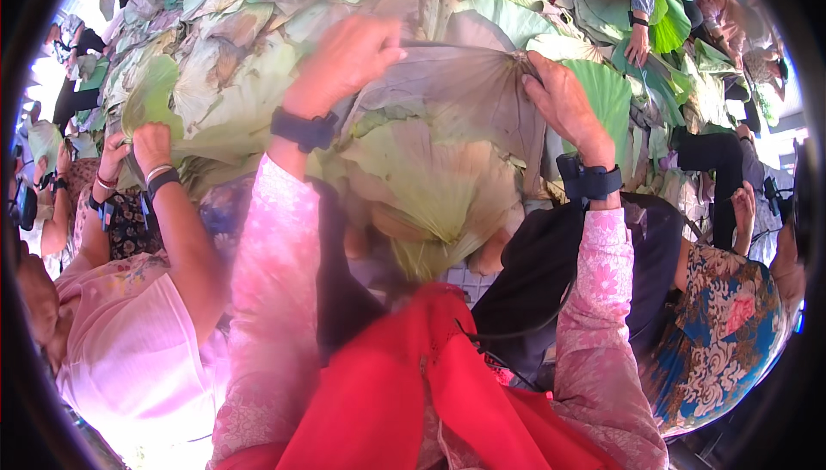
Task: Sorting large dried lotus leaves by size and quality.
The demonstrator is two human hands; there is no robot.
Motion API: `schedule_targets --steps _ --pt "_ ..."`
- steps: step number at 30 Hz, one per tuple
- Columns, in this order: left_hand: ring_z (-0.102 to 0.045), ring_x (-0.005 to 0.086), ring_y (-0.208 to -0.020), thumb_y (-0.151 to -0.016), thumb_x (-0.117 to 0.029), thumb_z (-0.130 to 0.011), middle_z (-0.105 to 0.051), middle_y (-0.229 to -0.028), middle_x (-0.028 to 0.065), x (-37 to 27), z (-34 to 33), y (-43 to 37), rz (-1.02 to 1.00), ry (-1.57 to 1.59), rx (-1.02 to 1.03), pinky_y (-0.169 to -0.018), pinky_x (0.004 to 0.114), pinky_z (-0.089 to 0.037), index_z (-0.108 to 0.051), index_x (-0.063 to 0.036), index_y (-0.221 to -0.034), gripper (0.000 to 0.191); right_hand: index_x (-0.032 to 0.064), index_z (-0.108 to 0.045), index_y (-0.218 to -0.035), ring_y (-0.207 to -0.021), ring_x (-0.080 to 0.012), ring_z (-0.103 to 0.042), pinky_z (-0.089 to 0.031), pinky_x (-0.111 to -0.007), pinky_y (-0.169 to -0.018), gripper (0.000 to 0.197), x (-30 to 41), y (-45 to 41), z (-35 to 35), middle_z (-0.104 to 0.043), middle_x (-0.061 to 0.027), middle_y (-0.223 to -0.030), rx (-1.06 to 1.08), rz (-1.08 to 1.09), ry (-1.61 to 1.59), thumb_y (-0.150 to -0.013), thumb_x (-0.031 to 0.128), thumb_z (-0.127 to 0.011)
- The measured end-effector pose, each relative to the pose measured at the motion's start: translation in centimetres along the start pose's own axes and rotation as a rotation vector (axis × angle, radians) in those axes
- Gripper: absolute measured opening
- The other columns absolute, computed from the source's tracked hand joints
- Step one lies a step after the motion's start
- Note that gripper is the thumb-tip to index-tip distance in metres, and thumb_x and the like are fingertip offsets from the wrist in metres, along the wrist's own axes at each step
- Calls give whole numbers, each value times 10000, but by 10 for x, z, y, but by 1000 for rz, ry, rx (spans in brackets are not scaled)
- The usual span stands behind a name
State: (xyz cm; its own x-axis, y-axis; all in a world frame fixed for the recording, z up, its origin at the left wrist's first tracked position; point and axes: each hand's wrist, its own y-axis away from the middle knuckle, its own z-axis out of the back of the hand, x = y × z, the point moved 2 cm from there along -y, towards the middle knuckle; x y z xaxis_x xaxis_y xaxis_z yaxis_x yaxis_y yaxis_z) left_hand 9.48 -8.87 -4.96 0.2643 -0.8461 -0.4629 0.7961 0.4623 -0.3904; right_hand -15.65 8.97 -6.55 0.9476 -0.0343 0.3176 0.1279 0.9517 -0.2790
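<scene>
My right hand (pixel 563 95) pinches a wilted purplish-brown lotus leaf (pixel 452 86) near the point where its veins meet. The leaf hangs folded, its upper edge running almost straight towards my left hand (pixel 352 60). That hand is blurred and its fingers are curled beside the leaf's left end; whether they grip it is not clear. Below, a pale yellow-green lotus leaf (pixel 439 186) with spreading veins lies in front of my knees. A bright green leaf (pixel 600 105) stands just behind my right hand.
A large heap of lotus leaves (pixel 258 24) fills the space ahead. Close on my left, a person's hands (pixel 143 147) hold a green leaf (pixel 155 89). At the far right, another person's hand (pixel 639 44) reaches into the heap. A person in a patterned top (pixel 723 334) sits at my right.
</scene>
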Motion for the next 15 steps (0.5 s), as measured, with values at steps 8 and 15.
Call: schedule_targets --steps 8,15 --pt "-586 346 -711 -840 -184 -681 -604 -711 122 6 -8 -3 -80 -182 -176 -620 436 -439 -561 -62 -877 175 -22 -582 -1216 -925 -403 -629 -490 -432 -825 389 1 -6 4 -655 -261 -1001 -44 -97 -105 -901 206 -594" --pt "-615 371 -812 -839 -99 -643 -654 -821 136 1 -11 -5 -47 -237 -156 -706 452 -486 -636 -86 -997 158 20 -602 -1213 -1029 -400 -610 -486 -432 -888 375 2 -10 -2 -648 -233 -1108 -87 -87 -151 -891 211 -582"
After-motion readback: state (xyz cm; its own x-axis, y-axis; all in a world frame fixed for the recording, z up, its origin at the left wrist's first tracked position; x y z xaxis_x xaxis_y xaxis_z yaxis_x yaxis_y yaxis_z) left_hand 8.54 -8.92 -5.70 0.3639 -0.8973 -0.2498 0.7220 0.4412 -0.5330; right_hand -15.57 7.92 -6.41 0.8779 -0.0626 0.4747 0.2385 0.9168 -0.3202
